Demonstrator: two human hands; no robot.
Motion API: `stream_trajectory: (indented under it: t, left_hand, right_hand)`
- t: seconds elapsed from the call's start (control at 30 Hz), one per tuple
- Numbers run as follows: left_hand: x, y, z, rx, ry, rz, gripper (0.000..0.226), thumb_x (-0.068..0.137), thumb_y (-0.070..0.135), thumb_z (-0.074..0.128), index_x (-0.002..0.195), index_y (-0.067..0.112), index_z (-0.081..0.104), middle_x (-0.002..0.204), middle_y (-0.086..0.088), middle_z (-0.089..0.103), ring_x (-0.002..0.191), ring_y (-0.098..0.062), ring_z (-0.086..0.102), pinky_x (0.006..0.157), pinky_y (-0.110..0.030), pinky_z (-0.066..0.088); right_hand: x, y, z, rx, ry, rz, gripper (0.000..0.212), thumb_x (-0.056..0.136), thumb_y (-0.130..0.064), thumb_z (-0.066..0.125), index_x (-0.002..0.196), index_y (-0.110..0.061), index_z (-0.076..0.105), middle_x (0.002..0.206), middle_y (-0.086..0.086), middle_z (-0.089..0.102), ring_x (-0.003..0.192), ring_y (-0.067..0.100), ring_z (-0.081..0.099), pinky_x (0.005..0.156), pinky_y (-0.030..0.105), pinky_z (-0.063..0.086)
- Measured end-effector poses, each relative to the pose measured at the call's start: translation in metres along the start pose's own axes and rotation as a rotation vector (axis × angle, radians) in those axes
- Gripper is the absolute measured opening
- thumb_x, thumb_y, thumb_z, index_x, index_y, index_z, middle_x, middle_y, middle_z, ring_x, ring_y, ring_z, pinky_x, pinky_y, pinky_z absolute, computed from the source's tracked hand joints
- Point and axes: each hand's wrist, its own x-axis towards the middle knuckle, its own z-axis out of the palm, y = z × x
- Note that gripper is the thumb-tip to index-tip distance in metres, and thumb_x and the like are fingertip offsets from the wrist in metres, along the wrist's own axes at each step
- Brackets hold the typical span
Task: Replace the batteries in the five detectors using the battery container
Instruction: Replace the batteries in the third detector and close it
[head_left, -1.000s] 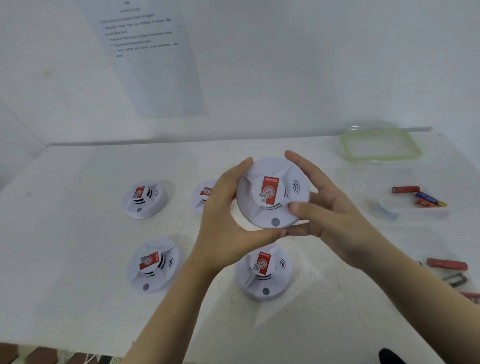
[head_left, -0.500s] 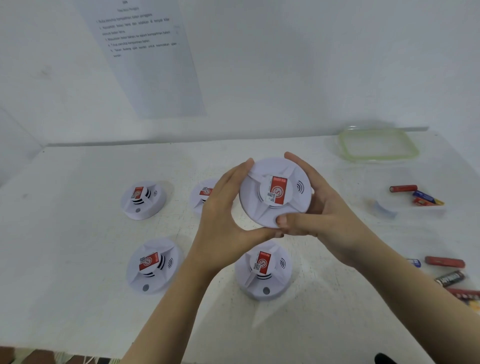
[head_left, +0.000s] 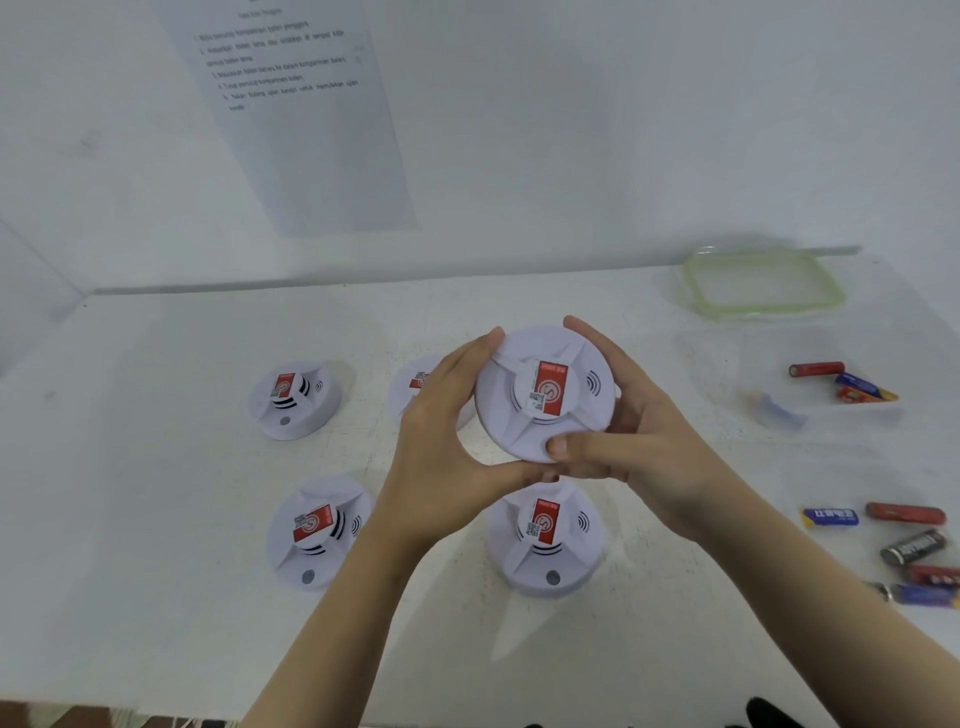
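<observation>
Left hand (head_left: 441, 447) and right hand (head_left: 628, 431) both grip the raised smoke detector (head_left: 543, 395) by its rim, fingers curled, thumbs on the near edge.

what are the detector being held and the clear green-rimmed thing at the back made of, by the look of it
Held detector: white moulded plastic, matte to faintly satin, judging by its crisp ribs and vent slots; the red label looks like a printed sticker. Green-rimmed piece: clear plastic, since the table shows through it; its pale green rim may be a softer seal.
</observation>
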Motion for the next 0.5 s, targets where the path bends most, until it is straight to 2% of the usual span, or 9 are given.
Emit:
stream_trajectory:
  t: [0.17, 0.27, 0.37, 0.5]
  left_hand:
    - [0.002, -0.006, 0.0, -0.006, -0.011, -0.003, 0.093, 0.056, 0.036, 0.088, 0.137, 0.016, 0.045, 0.134, 0.008, 0.054, 0.124, -0.004, 0.048, 0.1, -0.028, 0.046]
    - [0.003, -0.008, 0.001, -0.037, -0.021, -0.015, 0.092, 0.055, 0.033, 0.09, 0.135, 0.019, 0.047, 0.131, 0.012, 0.054, 0.122, 0.001, 0.048, 0.099, -0.022, 0.046]
    - [0.005, -0.01, 0.003, -0.075, -0.029, -0.039, 0.091, 0.052, 0.03, 0.091, 0.132, 0.021, 0.048, 0.127, 0.017, 0.055, 0.119, 0.005, 0.05, 0.095, -0.015, 0.045]
    - [0.008, -0.016, 0.007, -0.093, -0.052, -0.041, 0.091, 0.052, 0.026, 0.092, 0.13, 0.027, 0.046, 0.124, 0.02, 0.053, 0.117, 0.005, 0.05, 0.093, -0.012, 0.045]
  right_hand:
    - [0.001, 0.008, 0.002, -0.009, 0.031, -0.001, 0.087, 0.063, -0.001, 0.072, 0.132, -0.043, 0.041, 0.119, -0.005, 0.064, 0.105, 0.021, 0.065, 0.074, 0.041, 0.057]
    - [0.002, 0.012, 0.001, -0.018, 0.052, -0.001, 0.087, 0.063, -0.002, 0.073, 0.134, -0.042, 0.04, 0.121, -0.004, 0.064, 0.107, 0.021, 0.064, 0.076, 0.042, 0.057]
    - [0.003, 0.015, 0.0, -0.017, 0.069, 0.006, 0.087, 0.063, -0.003, 0.073, 0.133, -0.043, 0.041, 0.12, -0.006, 0.064, 0.107, 0.019, 0.064, 0.074, 0.037, 0.056]
    - [0.005, 0.018, -0.001, -0.03, 0.086, 0.009, 0.087, 0.063, -0.003, 0.073, 0.133, -0.042, 0.041, 0.121, -0.006, 0.063, 0.108, 0.019, 0.063, 0.075, 0.038, 0.057]
